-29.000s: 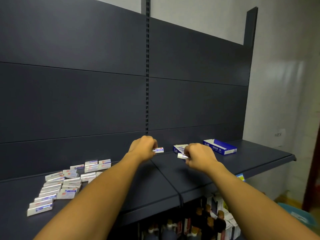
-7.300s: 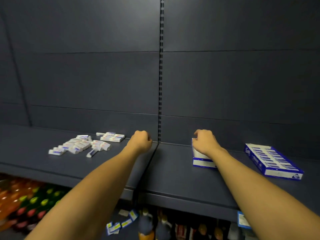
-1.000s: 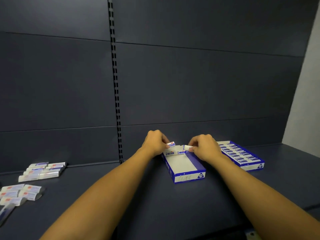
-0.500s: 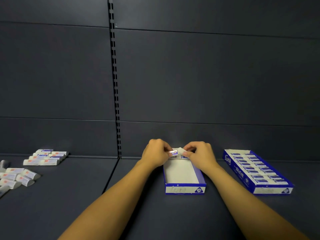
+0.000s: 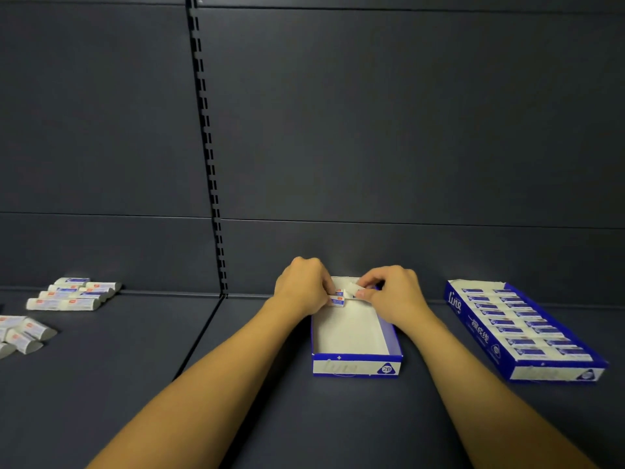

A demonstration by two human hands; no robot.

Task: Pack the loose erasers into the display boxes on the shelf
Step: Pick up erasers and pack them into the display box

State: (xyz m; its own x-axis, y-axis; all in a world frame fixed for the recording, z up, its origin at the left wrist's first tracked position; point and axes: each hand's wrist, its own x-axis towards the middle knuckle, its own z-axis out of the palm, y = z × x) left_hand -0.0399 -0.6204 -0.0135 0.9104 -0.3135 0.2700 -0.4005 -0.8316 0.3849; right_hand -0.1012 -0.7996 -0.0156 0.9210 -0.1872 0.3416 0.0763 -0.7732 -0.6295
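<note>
A blue and white display box (image 5: 355, 365) lies open on the dark shelf, mostly bare inside. Both hands work at its far end. My left hand (image 5: 301, 287) pinches small white erasers (image 5: 338, 297) with blue and red labels against the box's back left corner. My right hand (image 5: 392, 292) pinches another white eraser (image 5: 351, 288) just beside them. A second display box (image 5: 521, 328) to the right holds two rows of erasers. Loose erasers (image 5: 72, 294) lie in a pile at the far left of the shelf.
The dark shelf (image 5: 236, 384) has a seam left of my left arm. A slotted upright (image 5: 208, 147) runs up the dark back panel. More loose erasers (image 5: 23, 333) sit at the left edge.
The view has tilted down slightly and drawn closer. Both hands stay at the box's far end; the erasers between the fingers have sunk lower into the back corner.
</note>
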